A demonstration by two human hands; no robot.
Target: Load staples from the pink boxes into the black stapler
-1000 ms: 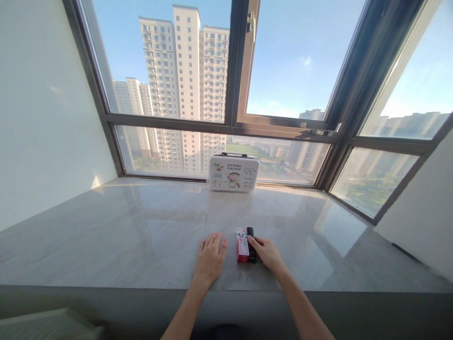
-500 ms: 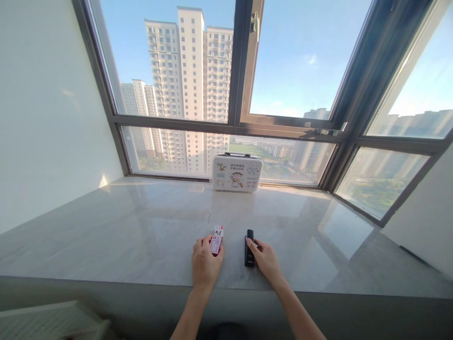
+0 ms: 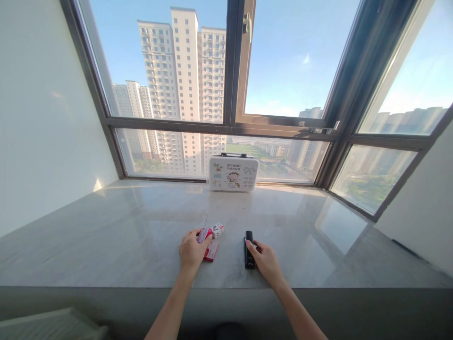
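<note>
My left hand (image 3: 191, 250) is closed on a small pink-and-white box (image 3: 204, 234), its thumb lying across the front. Just beyond the thumb, a white box with a dark picture (image 3: 217, 230) sits at an angle. Below the fingers a pink-and-red box (image 3: 211, 251) rests on the sill; whether it touches the held box I cannot tell. A black stapler (image 3: 249, 250) lies lengthwise on the sill, pointing away from me. My right hand (image 3: 266, 259) grips it from the right, thumb on top.
The grey marble sill (image 3: 134, 241) spreads under both hands to a front edge. Against the window stands a white case with cartoon prints (image 3: 233, 174) and a dark handle. Dark window frames (image 3: 166, 124) rise behind it; a white wall (image 3: 46, 118) borders the left.
My left hand has shifted left and tilted, and the boxes around it have fanned apart. The right hand stays on the stapler. The view has turned slightly.
</note>
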